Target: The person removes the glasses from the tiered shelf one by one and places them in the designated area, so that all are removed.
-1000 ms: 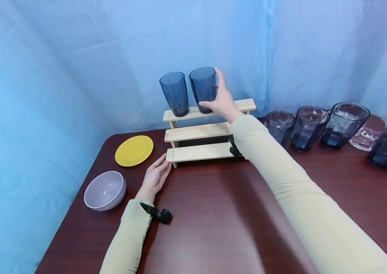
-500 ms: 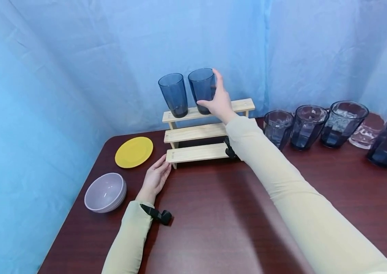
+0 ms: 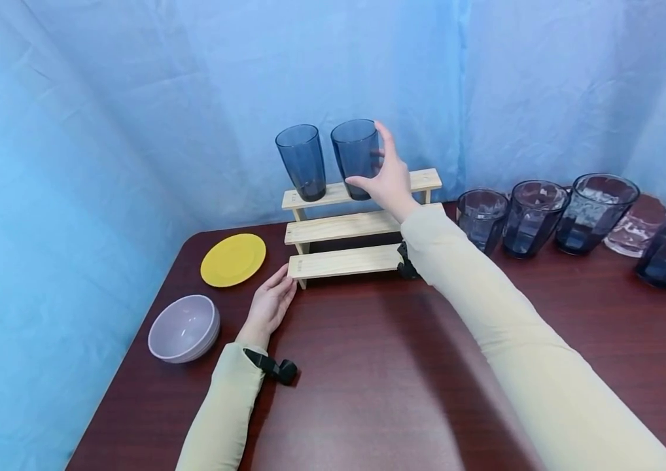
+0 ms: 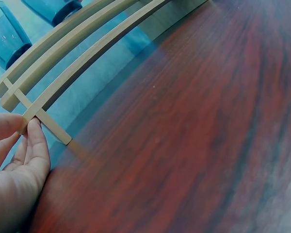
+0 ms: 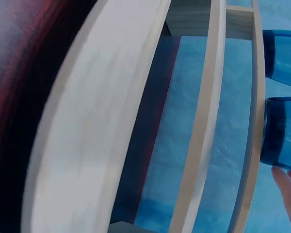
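A three-step wooden rack [image 3: 341,227] stands at the back of the table. My left hand [image 3: 268,302] pinches the left end of its lowest step; the left wrist view shows the thumb and fingers [image 4: 38,141] at that corner, beside the rack's leg. On the top step are two tall blue-tinted drinking glasses, both upright. My right hand [image 3: 390,180] grips the right-hand glass [image 3: 352,154] from its right side, thumb in front and a finger up near the rim. The left-hand glass [image 3: 302,160] stands a small gap away, untouched. The right wrist view shows both glass bases at the top step.
A yellow plate [image 3: 233,260] and a pale lilac bowl [image 3: 184,329] sit on the table left of the rack. To the right stand several dark-tinted glasses [image 3: 533,219] and a clear glass piece [image 3: 633,235]. A blue curtain [image 3: 209,118] hangs close behind the rack.
The right-hand glass has shifted slightly right along the top step with my right hand, widening the gap to its neighbour. My left hand stays at the rack's corner.
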The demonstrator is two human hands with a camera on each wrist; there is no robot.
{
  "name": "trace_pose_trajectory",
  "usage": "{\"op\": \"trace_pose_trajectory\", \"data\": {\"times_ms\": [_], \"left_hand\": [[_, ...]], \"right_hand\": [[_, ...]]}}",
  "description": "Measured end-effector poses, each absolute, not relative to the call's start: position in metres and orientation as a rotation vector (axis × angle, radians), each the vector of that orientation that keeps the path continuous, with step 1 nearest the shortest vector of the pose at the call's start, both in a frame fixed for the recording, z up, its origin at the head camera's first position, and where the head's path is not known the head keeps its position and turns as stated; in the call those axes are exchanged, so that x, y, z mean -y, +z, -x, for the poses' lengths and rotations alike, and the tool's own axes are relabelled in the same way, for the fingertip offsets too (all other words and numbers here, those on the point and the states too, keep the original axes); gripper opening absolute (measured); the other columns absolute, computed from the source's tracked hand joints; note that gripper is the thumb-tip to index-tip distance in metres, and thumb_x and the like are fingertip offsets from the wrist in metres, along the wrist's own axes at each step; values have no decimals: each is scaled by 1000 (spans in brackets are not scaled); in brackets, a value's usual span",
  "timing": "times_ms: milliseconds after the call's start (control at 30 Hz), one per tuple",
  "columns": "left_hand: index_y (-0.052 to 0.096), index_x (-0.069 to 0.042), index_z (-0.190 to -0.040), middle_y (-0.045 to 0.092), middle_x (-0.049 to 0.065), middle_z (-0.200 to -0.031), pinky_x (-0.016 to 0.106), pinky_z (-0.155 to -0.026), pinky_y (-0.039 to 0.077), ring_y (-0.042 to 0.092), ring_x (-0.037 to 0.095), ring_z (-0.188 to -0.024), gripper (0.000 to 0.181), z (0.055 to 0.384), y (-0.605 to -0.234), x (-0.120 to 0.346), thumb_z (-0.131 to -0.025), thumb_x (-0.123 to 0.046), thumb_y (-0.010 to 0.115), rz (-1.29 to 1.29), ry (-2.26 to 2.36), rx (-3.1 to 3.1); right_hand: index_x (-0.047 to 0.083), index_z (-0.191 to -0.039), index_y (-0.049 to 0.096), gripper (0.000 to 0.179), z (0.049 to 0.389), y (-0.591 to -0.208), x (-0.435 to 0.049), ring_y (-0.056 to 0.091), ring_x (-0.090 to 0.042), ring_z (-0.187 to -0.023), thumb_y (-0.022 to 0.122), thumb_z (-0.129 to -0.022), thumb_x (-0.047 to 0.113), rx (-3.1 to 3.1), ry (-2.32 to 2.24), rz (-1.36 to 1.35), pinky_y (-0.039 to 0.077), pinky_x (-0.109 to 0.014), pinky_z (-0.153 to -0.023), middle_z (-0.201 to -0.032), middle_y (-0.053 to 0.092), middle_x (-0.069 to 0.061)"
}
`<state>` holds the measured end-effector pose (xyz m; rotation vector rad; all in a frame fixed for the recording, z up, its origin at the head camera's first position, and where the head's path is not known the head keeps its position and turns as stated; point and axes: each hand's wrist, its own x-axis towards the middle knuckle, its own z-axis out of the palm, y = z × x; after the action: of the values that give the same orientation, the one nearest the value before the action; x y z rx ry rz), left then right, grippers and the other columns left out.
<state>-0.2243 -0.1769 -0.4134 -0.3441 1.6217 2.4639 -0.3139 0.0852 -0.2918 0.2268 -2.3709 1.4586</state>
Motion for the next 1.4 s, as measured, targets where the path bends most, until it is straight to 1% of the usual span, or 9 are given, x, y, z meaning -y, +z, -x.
{"op": "trace_pose_trajectory", "data": {"times_ms": [233, 400, 700, 900, 1033, 1167, 1267, 1400], "left_hand": [[35, -7, -146, 35, 14, -149, 15, -85, 48, 58, 3, -94, 49, 227, -412, 175, -98, -1, 45, 323, 2463, -1623], [35, -8, -146, 36, 13, -149, 15, -84, 48, 59, 2, -92, 50, 228, -411, 177, -98, 0, 44, 335, 2459, -1629], [34, -6, -147, 35, 15, -149, 15, -83, 49, 59, 2, -91, 50, 227, -413, 176, -98, 1, 44, 323, 2469, -1612], [34, -6, -147, 35, 15, -149, 14, -83, 48, 59, 1, -90, 50, 227, -412, 177, -98, 2, 43, 318, 2478, -1611], [34, -7, -147, 35, 14, -149, 15, -85, 48, 59, 1, -91, 50, 227, -412, 177, -98, 1, 44, 329, 2471, -1610], [34, -7, -147, 36, 14, -149, 16, -86, 48, 59, 1, -91, 50, 227, -413, 177, -98, 1, 44, 334, 2473, -1612], [35, -7, -146, 36, 13, -149, 15, -85, 48, 60, 1, -90, 50, 227, -413, 176, -98, 1, 44, 334, 2474, -1615], [35, -6, -146, 36, 14, -149, 15, -83, 49, 60, 2, -89, 50, 228, -413, 176, -97, 2, 44, 337, 2484, -1604]], "right_hand": [[45, -148, 9, 101, 302, -290, -91, 45, -30, -129, 79, -78, 25, 2343, 1519, -216, 43, -44, -102, -144, 41, -14], [46, -147, 11, 101, 297, -290, -92, 44, -31, -129, 80, -77, 23, 2336, 1552, -216, 42, -46, -102, -144, 40, -15], [39, -148, 15, 101, 284, -290, -101, 44, -32, -129, 81, -75, 18, 2282, 1613, -240, 44, -46, -100, -142, 40, -18], [39, -148, 15, 102, 277, -286, -111, 43, -33, -129, 81, -75, 15, 2261, 1649, -266, 45, -48, -98, -142, 39, -19], [38, -148, 15, 102, 272, -281, -116, 45, -34, -127, 81, -74, 13, 2236, 1671, -303, 46, -49, -97, -140, 42, -18], [40, -148, 16, 102, 264, -274, -122, 49, -34, -125, 82, -74, 14, 2243, 1645, -326, 46, -51, -97, -139, 46, -18], [43, -147, 15, 103, 256, -269, -127, 49, -33, -125, 81, -74, 14, 2238, 1663, -345, 46, -50, -97, -139, 46, -18], [41, -147, 16, 103, 245, -265, -131, 51, -31, -124, 81, -74, 10, 2207, 1708, -365, 46, -50, -97, -137, 48, -18]]}}
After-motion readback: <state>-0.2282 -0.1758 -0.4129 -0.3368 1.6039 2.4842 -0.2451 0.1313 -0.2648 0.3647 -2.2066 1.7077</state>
